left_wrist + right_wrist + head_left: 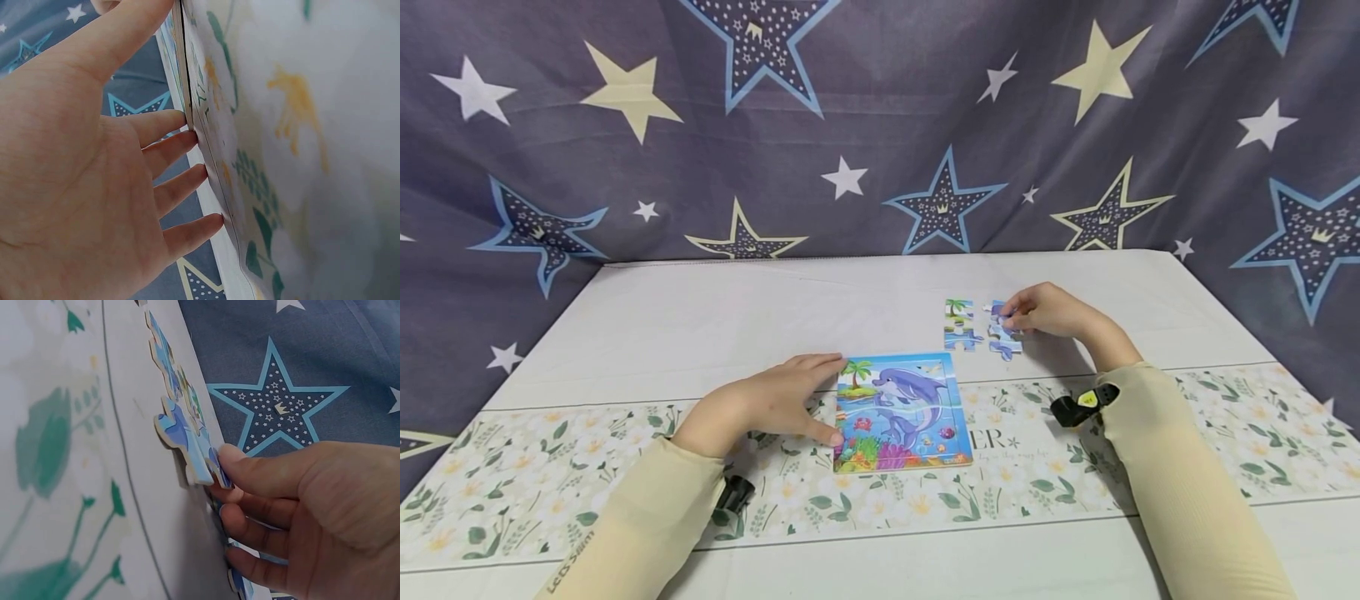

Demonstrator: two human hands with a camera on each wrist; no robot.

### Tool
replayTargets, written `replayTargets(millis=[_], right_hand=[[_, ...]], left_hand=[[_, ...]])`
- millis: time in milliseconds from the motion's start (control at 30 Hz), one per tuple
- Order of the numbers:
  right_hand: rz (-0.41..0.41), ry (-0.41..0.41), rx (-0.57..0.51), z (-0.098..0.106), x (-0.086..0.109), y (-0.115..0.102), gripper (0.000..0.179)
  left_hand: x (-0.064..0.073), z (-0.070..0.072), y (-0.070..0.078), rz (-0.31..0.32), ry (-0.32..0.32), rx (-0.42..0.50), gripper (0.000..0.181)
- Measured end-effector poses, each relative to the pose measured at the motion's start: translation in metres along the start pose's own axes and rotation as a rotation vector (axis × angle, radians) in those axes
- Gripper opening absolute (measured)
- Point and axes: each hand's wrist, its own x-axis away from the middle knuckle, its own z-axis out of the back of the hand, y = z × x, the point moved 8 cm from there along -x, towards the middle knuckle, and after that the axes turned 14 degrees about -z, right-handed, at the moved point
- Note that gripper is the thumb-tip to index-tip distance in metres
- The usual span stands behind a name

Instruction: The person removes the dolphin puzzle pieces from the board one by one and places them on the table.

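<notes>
In the head view a square dolphin picture puzzle board lies flat in the middle of the table. My left hand touches its left edge, thumb and fingers spread; the left wrist view shows straight fingertips along the tabletop. Up and to the right, my right hand pinches a blue-purple puzzle piece between thumb and fingers, with part of it hidden. Right below it lies another jigsaw piece with a blue and purple print. To their left sit a palm tree piece and a blue piece.
A white cloth with a floral band covers the table. Behind it hangs a dark curtain printed with stars. Black camera mounts sit at the left wrist and right wrist.
</notes>
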Motion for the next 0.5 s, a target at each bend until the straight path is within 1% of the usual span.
replayTargets(millis=[267, 500], right_hand=[[-0.004, 0.002, -0.002, -0.0022, -0.0007, 0.0005, 0.023], [0.014, 0.016, 0.005, -0.0002, -0.0009, -0.0014, 0.025]], left_hand=[[0.0006, 0.0003, 0.0000, 0.002, 0.001, -0.002, 0.107], [0.0005, 0.0003, -0.0005, 0.004, 0.000, -0.005, 0.107]])
